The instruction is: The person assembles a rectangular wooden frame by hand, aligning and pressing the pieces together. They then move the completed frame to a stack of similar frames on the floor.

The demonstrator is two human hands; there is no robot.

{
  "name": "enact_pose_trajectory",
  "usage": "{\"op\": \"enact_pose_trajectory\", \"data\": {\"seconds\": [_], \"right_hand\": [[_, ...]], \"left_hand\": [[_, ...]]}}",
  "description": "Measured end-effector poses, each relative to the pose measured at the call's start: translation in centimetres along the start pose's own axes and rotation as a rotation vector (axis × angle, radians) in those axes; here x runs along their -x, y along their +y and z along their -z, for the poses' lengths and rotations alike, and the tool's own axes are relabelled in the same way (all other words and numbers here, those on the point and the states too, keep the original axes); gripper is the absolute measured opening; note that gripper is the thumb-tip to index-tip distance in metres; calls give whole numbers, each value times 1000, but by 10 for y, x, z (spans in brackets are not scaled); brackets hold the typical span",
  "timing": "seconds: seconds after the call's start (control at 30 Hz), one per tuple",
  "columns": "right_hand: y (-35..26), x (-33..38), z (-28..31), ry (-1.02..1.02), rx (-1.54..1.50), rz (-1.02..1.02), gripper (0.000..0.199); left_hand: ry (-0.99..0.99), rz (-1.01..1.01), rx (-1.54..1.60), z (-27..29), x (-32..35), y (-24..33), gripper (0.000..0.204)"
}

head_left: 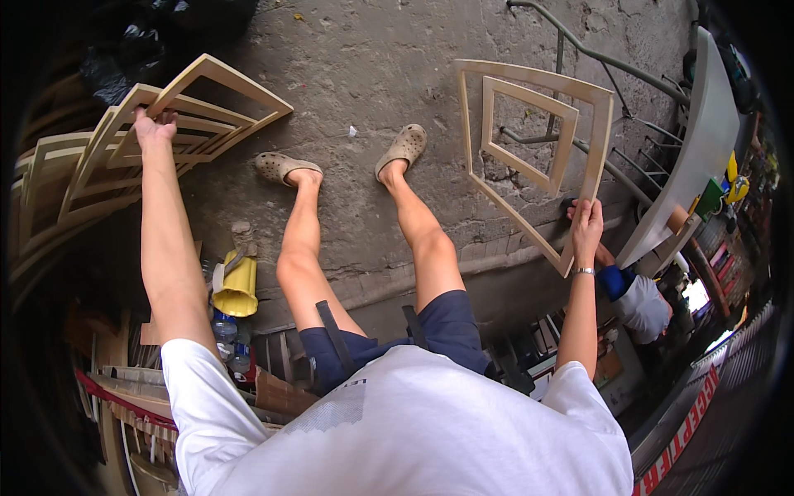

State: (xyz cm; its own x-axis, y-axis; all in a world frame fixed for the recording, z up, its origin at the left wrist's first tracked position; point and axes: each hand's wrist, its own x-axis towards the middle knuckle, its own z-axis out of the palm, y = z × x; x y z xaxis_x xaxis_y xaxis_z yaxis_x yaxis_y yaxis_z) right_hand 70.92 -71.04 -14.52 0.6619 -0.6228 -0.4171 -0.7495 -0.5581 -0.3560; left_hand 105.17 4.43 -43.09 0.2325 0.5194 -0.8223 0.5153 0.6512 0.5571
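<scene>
The left hand (154, 126) is stretched out at arm's length to the person's left, its fingers curled over the top edge of a stack of pale wooden frames (124, 153) that lean together on edge; the fingers are bent down onto the rim of the nearest frame, though whether they grip it tightly or only rest on it I cannot tell. The frames in that stack are rectangular, thin-railed and open in the middle, fanned slightly so that the far ones show behind the near ones, and their long sides run away from the hand toward the upper right, out over the concrete floor (372, 58). The right hand (586, 225) is closed on the lower right corner of another pale wooden frame (597, 132), fingers wrapped round the rail with a bracelet (583, 270) at the wrist. This frame is held up on edge well to the right, its long axis running roughly up and down in the picture, and a smaller frame (529, 136) of the same wood shows inside its opening; whether the smaller one is joined to it or stands behind it cannot be told. Between the two arms the person's bare legs reach down to the floor, with tan clogs (404, 149) on the feet. A yellow plastic jug (237, 289) sits below the left forearm, near some bottles (223, 326).
</scene>
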Motion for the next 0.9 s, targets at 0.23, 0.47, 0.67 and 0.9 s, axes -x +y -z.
{"op": "enact_pose_trajectory", "data": {"seconds": [0.23, 0.47, 0.67, 0.9], "right_hand": [[87, -62, 5, 13, -215, -128, 33], [148, -99, 25, -21, -122, -4, 33], [190, -125, 41, 67, -120, 42, 35], [187, -124, 31, 228, 131, 30, 34]], "left_hand": [[-179, -75, 218, 77, -11, -18, 45], [-341, -132, 359, 188, 123, -83, 66], [-442, -156, 272, 201, 307, -118, 48], [-609, -15, 221, 127, 443, -172, 46]]}}
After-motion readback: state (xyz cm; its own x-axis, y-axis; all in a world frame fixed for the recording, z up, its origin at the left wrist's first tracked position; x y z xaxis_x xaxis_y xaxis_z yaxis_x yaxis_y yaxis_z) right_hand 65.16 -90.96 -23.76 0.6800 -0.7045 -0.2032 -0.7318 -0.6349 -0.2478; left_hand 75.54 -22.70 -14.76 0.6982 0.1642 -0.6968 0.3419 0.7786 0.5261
